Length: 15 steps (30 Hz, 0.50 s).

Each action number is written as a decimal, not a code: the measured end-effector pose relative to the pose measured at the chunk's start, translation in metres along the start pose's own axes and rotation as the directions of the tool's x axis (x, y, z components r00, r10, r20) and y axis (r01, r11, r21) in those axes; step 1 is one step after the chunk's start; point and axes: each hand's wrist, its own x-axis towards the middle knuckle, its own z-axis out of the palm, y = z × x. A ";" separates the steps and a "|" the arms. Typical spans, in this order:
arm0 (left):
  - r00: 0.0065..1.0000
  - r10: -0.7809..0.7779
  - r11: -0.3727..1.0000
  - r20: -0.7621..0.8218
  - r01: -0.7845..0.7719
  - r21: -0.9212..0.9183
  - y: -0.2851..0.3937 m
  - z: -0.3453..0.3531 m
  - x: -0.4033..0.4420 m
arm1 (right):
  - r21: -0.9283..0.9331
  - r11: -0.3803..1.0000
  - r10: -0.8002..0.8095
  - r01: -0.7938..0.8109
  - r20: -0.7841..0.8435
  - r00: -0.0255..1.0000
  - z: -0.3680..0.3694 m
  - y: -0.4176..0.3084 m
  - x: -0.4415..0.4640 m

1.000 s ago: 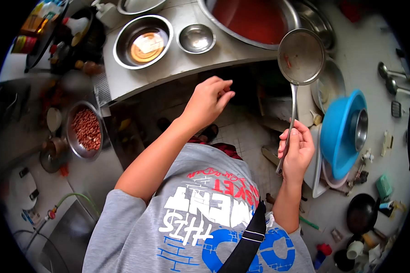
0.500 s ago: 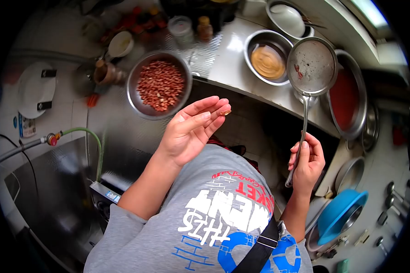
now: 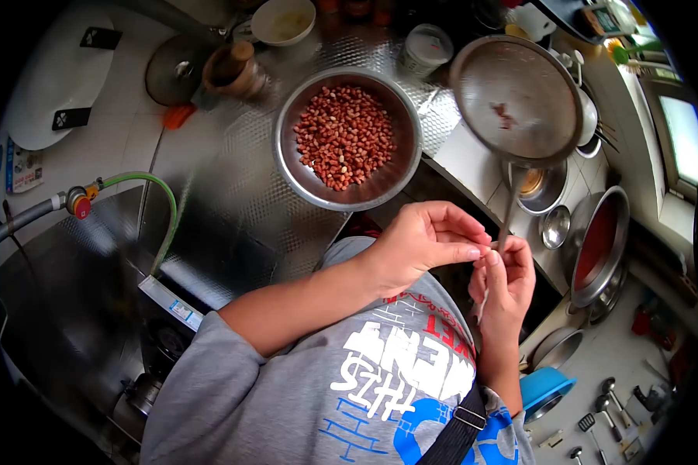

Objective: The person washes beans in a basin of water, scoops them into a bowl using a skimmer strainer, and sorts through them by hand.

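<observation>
My right hand (image 3: 506, 283) is closed round the handle of a round mesh strainer (image 3: 539, 101), held up at the right, with a few reddish scraps in its mesh. The fingertips of my left hand (image 3: 434, 240) are pinched together against my right hand's fingers, beside the handle. Whatever small thing lies between them is too small to tell. Ahead of my hands sits a steel bowl (image 3: 287, 167) of reddish nuts or beans (image 3: 343, 136) on the metal counter.
A gas hose (image 3: 167, 209) runs along the left. At the right stand a basin of red liquid (image 3: 597, 240), a small steel bowl (image 3: 555, 227) and a blue basin (image 3: 545, 387). A white bowl (image 3: 284, 21) and a wooden mortar (image 3: 236, 74) are at the back.
The view has swung left toward the nuts. My left hand, earlier raised with a small bit at its fingertips, has moved over to my right hand. The strainer is still held.
</observation>
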 end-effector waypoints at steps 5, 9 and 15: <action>0.998 0.060 0.996 -0.027 -0.058 0.067 0.026 -0.009 0.003 | -0.021 0.998 0.056 -0.056 -0.006 0.998 0.014 -0.012 0.019; 0.979 0.201 0.927 -0.045 -0.175 0.332 0.024 -0.019 0.002 | 0.046 0.978 0.200 -0.202 0.051 0.978 0.027 -0.006 0.026; 0.845 0.525 0.532 0.102 -0.419 0.736 0.029 -0.029 -0.003 | 0.085 0.919 0.374 -0.384 0.111 0.921 0.037 -0.002 0.036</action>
